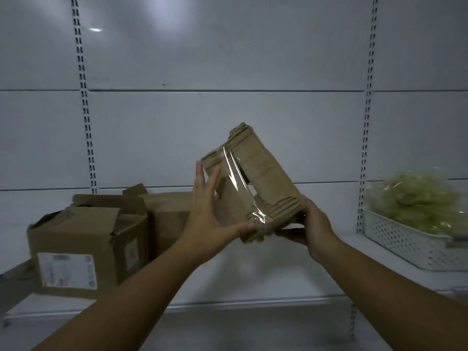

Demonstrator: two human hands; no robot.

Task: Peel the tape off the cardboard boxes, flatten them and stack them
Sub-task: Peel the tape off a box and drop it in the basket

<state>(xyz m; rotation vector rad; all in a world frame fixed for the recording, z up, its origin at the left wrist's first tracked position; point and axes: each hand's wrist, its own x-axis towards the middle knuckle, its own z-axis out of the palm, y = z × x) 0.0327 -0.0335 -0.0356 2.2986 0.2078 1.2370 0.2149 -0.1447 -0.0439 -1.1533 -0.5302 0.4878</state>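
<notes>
You hold the small box [266, 178] tilted in the middle of the frame. Your left hand [205, 211] lies flat and spread on its left side. Your right hand [316, 229] grips its bottom right corner. Clear tape [234, 173] runs down its front. Bigger boxes [83, 239] sit lower left.

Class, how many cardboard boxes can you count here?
3: held box between left hand and right hand; labelled box at left on shelf; plain box behind it. Others may hide.

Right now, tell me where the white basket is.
Head view: the white basket sits at the far right on the shelf, just past the right hand.
</notes>
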